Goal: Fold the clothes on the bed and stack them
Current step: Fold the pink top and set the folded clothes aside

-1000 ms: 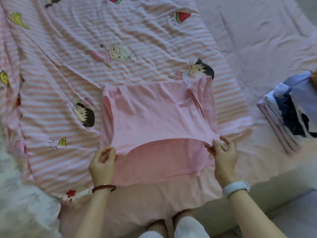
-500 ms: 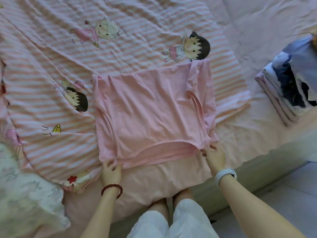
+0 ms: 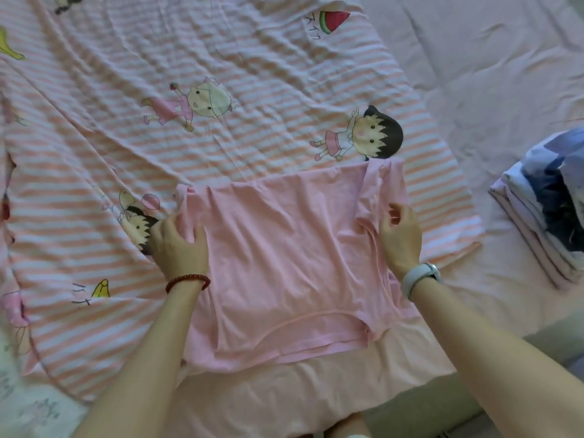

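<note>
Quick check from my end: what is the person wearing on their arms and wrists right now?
Both forearms are bare, with no sleeves in view. The left hand has a red beaded bracelet around its wrist. The right hand has a white wristband with a dark edge, like a watch or fitness band, on its wrist. No rings or gloves are visible.

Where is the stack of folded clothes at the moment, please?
In the head view the stack of folded clothes sits at the right edge on the plain pink sheet, beyond the right hand and apart from the pink garment.
</note>
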Demonstrator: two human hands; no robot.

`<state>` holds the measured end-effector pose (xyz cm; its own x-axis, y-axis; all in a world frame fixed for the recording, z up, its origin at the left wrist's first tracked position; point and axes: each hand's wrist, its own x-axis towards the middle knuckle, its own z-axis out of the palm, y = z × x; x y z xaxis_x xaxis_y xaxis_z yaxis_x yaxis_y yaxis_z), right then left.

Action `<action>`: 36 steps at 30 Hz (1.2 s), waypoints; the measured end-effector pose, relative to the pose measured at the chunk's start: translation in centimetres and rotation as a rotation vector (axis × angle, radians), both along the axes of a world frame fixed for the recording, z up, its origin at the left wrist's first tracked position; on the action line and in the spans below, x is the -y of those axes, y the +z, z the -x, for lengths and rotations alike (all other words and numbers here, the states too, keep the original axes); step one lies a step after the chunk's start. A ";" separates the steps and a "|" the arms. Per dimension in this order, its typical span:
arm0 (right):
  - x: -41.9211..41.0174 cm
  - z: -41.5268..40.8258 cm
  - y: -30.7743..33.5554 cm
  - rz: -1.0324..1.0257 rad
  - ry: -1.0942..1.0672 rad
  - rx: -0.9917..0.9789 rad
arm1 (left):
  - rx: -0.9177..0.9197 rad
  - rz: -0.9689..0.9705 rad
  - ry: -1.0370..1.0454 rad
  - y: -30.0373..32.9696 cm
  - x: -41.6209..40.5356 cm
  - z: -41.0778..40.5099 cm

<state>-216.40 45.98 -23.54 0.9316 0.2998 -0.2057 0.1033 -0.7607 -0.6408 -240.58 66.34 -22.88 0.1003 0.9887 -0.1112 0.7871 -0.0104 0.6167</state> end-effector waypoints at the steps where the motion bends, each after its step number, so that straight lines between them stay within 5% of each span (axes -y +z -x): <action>1: -1.2 -1.3 0.1 -0.013 0.009 0.035 | -0.024 -0.026 -0.001 0.1 -1.5 -1.1; 7: -6.2 -7.3 -0.4 0.093 0.050 0.102 | -0.114 0.024 -0.051 -1.5 -6.9 -3.2; 12: -6.5 -9.4 -1.6 0.263 0.120 0.008 | 0.090 0.071 0.157 -1.8 -8.4 -2.5; 18: -5.7 -10.4 -1.5 0.126 0.092 0.028 | 0.177 0.112 0.410 -2.8 -9.7 0.4; 21: -5.0 -11.0 -1.1 -0.037 -0.043 -0.138 | 0.097 0.092 0.422 -2.6 -9.1 -0.3; 24: -4.7 -11.9 -0.5 -0.245 -0.205 -0.384 | -0.152 0.028 0.261 -1.7 -7.3 -1.8; 29: -3.9 -12.5 0.2 -0.335 -0.179 -0.535 | -0.335 -0.202 -0.412 -1.6 -0.8 -6.4; 34: -2.5 -13.2 0.4 -0.563 -0.307 -0.700 | -0.529 -0.075 -0.723 -3.0 3.4 -11.6; 36: -2.1 -13.6 0.2 -0.443 -0.250 -0.652 | -0.585 0.021 -0.748 -3.9 3.7 -12.9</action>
